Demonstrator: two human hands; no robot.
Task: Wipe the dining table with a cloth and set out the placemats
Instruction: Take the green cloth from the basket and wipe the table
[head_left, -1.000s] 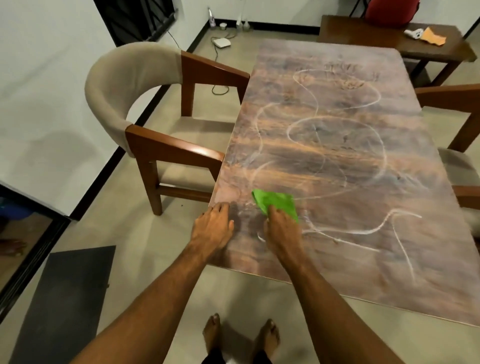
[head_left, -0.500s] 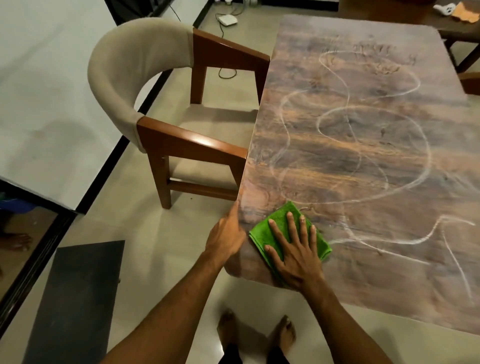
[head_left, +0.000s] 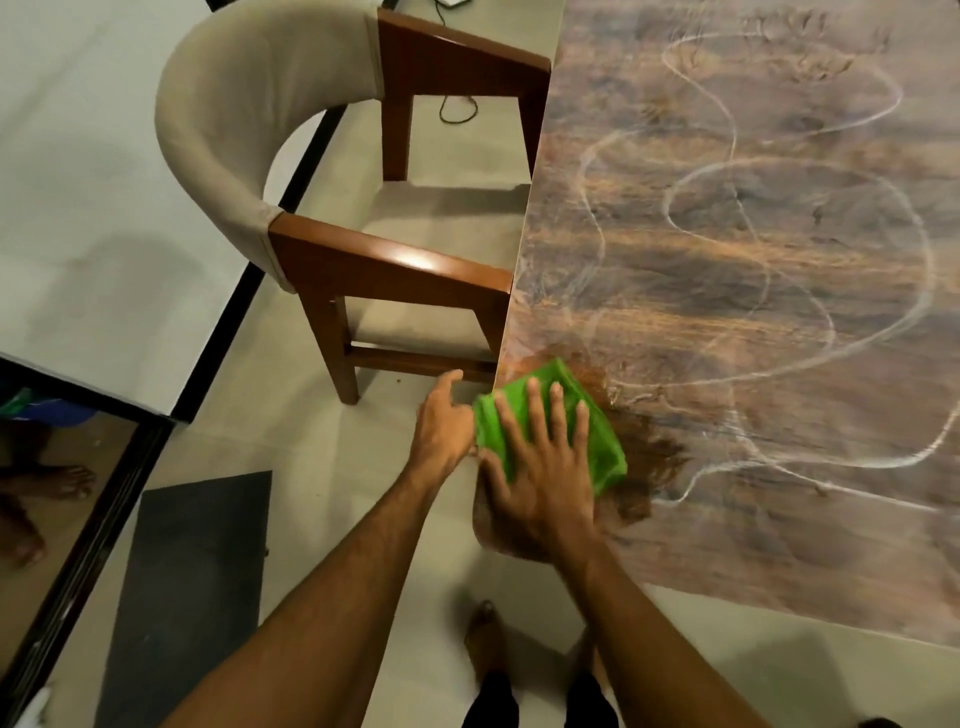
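A green cloth (head_left: 597, 415) lies flat at the near left corner of the brown wood-grain dining table (head_left: 753, 260). My right hand (head_left: 540, 467) presses on the cloth with fingers spread. Just off the table's left edge, my left hand (head_left: 441, 426) rests against the corner beside the cloth, fingers loosely apart and holding nothing. White swirling streaks cover the tabletop, and a darker wiped patch sits around the cloth. No placemats are in view.
A wooden armchair (head_left: 322, 218) with a beige padded back stands tight against the table's left edge. A dark floor mat (head_left: 192, 582) lies on the tiled floor at lower left. My bare feet (head_left: 488, 639) stand below the table's near edge. A white wall runs along the left.
The cloth went from bunched under my right fingers to spread flat at the corner, and a dark wiped patch has appeared. My left hand slid off the tabletop to its edge. The view moved closer.
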